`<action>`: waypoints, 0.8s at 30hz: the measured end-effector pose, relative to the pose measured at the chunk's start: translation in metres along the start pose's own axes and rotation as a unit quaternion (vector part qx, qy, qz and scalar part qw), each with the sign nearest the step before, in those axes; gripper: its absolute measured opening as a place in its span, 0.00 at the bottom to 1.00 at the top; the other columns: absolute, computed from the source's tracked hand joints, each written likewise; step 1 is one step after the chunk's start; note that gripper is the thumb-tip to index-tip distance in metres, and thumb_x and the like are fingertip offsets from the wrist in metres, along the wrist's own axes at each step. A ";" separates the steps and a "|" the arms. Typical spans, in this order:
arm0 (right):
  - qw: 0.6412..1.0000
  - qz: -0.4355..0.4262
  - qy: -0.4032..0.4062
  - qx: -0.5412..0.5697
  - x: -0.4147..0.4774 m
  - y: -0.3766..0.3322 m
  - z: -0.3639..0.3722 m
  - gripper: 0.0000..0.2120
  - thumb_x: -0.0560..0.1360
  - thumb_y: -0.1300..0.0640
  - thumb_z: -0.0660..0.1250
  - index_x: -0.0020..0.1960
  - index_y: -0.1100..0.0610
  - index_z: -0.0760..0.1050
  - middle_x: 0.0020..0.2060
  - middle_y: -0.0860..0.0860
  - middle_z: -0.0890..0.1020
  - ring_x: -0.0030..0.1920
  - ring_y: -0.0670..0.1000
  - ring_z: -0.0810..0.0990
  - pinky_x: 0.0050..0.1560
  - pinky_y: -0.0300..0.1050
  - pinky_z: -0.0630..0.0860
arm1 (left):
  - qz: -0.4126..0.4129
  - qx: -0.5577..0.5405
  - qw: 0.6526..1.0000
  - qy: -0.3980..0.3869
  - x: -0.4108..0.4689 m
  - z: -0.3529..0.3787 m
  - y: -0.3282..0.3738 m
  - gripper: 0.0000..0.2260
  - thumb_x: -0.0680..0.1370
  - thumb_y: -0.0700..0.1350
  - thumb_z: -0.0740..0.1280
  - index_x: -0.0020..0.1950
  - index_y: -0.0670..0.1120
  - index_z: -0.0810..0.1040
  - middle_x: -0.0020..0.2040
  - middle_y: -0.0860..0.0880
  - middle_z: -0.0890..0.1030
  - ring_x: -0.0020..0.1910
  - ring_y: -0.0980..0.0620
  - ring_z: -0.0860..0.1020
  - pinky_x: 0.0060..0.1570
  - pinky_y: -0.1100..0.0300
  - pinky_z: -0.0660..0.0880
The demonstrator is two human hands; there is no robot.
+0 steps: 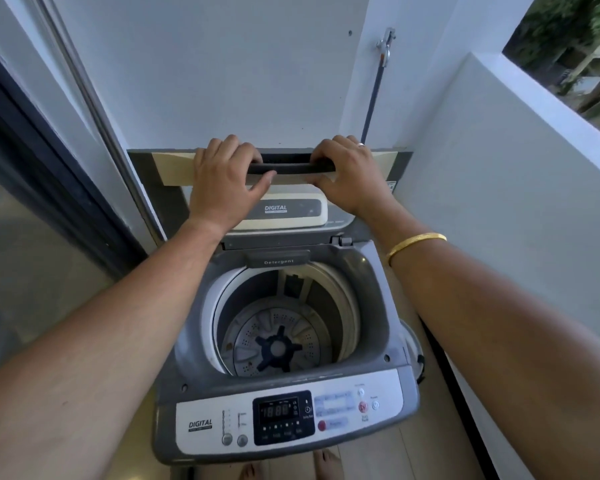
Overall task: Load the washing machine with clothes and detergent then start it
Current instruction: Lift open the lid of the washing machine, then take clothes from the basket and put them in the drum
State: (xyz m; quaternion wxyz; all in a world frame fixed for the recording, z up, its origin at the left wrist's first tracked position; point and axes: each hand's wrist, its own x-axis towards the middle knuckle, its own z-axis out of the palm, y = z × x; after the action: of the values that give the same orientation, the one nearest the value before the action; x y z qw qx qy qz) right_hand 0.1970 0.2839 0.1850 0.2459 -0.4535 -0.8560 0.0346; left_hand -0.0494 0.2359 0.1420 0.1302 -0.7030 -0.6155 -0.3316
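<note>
A grey top-loading washing machine (pixel 378 296) stands below me with its folding lid (pixel 291 213) raised upright against the wall. My left hand (pixel 222 181) and my right hand (pixel 347 174) both grip the dark handle (pixel 288 168) at the lid's top edge. The drum (pixel 278 341) is open and holds no clothes; its pulsator shows at the bottom. A closed drawer marked Detergent (pixel 278 259) sits at the back rim. The control panel (pixel 284 420) faces me at the front, its display lit.
A white wall stands behind the machine, with a tap and dark hose (pixel 374 88) at the right. A low white parapet (pixel 499 168) runs along the right. A sliding glass door (pixel 32 202) is on the left. My bare toes (pixel 323 462) show on the tiled floor.
</note>
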 end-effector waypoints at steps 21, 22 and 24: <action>0.974 0.221 0.044 0.018 -0.152 0.270 -0.052 0.06 0.79 0.56 0.66 0.49 0.58 0.79 0.46 0.55 0.84 0.48 0.59 0.81 0.51 0.59 0.80 | 0.052 -0.178 0.973 -0.141 0.000 0.181 0.304 0.01 0.83 0.43 0.71 0.53 0.46 0.80 0.51 0.47 0.84 0.53 0.43 0.80 0.54 0.47 0.79; 0.973 0.228 0.037 0.019 -0.162 0.288 -0.051 0.06 0.80 0.56 0.66 0.49 0.58 0.79 0.46 0.55 0.84 0.48 0.59 0.81 0.51 0.58 0.80 | 0.032 -0.180 0.971 -0.155 0.000 0.195 0.318 0.02 0.83 0.44 0.70 0.53 0.46 0.80 0.51 0.48 0.84 0.52 0.43 0.80 0.52 0.47 0.78; 0.970 0.241 0.021 0.020 -0.179 0.322 -0.046 0.05 0.79 0.57 0.66 0.49 0.58 0.79 0.45 0.55 0.84 0.47 0.60 0.81 0.49 0.55 0.79 | -0.024 -0.193 0.960 -0.200 -0.003 0.227 0.342 0.03 0.85 0.46 0.69 0.53 0.47 0.80 0.50 0.49 0.83 0.51 0.44 0.80 0.48 0.50 0.77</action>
State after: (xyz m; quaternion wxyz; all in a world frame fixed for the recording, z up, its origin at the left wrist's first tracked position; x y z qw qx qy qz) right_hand 0.5463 0.3232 0.0647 0.2569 -0.6420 -0.7154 0.1002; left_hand 0.3459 0.2969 0.0480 -0.1417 -0.7520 -0.5695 -0.3002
